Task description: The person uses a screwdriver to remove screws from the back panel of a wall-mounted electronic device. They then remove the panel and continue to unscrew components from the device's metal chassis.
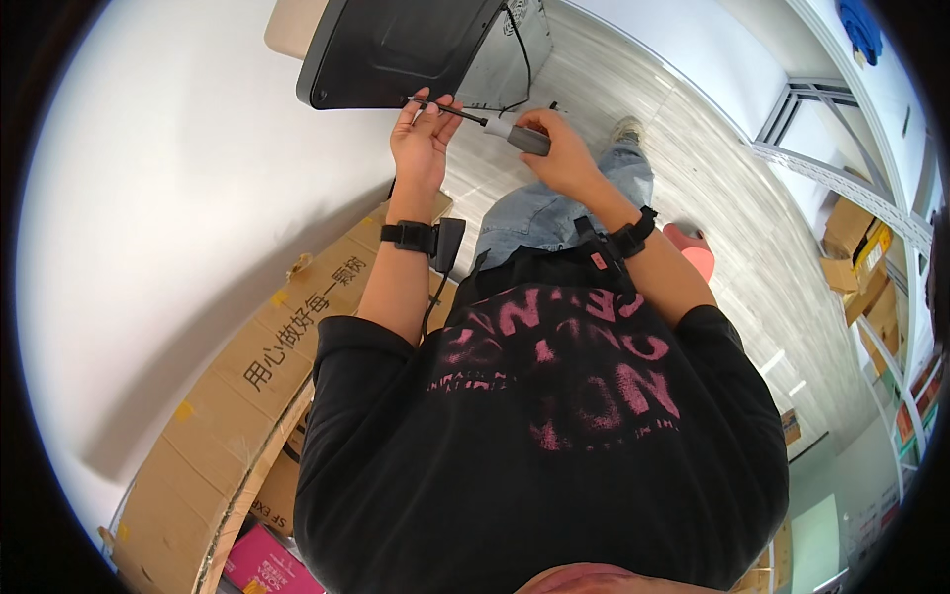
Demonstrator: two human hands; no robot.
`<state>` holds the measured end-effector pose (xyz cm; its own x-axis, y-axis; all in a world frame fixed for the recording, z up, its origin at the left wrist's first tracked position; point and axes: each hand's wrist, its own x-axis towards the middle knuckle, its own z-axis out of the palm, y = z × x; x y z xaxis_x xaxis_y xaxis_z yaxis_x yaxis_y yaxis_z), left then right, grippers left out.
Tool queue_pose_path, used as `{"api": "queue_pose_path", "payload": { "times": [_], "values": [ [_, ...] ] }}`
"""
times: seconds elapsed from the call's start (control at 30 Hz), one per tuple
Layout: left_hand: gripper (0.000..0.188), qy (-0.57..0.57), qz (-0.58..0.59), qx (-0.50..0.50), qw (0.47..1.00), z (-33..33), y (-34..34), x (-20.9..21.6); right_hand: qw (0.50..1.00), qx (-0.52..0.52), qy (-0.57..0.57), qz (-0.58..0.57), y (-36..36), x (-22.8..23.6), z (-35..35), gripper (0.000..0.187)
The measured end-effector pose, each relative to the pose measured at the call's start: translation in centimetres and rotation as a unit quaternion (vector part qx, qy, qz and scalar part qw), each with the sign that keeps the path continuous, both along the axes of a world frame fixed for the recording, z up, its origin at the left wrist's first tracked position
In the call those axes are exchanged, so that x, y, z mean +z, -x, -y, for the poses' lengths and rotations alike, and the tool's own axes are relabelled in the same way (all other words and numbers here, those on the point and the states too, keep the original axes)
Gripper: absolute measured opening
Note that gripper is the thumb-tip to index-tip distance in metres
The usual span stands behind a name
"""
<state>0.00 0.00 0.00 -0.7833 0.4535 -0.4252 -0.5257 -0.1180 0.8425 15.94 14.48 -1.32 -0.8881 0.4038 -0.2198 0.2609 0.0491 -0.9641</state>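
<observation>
My right hand [562, 150] is wrapped round the grey handle of a screwdriver [520, 137]. Its dark, thin shaft points left to the lower edge of a large black panel [396, 54] with rounded corners. At the shaft's tip end, my left hand [424, 139] is closed, palm turned up, with thumb and fingers pinching the shaft. Whether a screw sits at the tip is too small to make out. A black cable [526, 59] hangs down beside the panel's right side.
A white wall or board [198, 129] rises at the left, with a long flattened cardboard box [237, 396] along it. At the lower left lies a pink box [267, 562]. A coral-coloured object [693, 255] stands on the grey plank floor [732, 228]. Shelving with cartons [861, 267] lines the right.
</observation>
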Motion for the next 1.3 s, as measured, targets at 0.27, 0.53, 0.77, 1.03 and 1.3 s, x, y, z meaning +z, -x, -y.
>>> {"api": "queue_pose_path", "payload": {
  "times": [0.27,0.53,0.77,1.03,1.3],
  "values": [
    [0.038,-0.085,-0.016,-0.115,0.990,-1.1,0.3,4.2,0.996,-0.036,0.059,-0.047,-2.0,2.7,-1.1,0.043],
    [0.022,-0.082,-0.108,-0.209,0.969,-12.2,-1.1,8.1,0.989,-0.137,0.019,-0.061,-6.2,6.6,-7.8,0.044],
    [0.014,-0.096,-0.163,-0.262,0.946,-27.4,-2.0,9.8,0.976,-0.204,0.039,-0.067,-9.5,7.7,-20.2,0.045],
    [0.016,-0.003,-0.308,-0.177,0.935,-42.0,0.1,10.5,0.973,-0.219,0.035,-0.070,-9.6,8.6,-32.3,0.042],
    [0.008,0.137,-0.671,-0.139,0.715,-50.0,4.0,7.6,0.969,-0.234,0.065,-0.048,-9.7,6.0,-36.0,0.043]
  ]
}}
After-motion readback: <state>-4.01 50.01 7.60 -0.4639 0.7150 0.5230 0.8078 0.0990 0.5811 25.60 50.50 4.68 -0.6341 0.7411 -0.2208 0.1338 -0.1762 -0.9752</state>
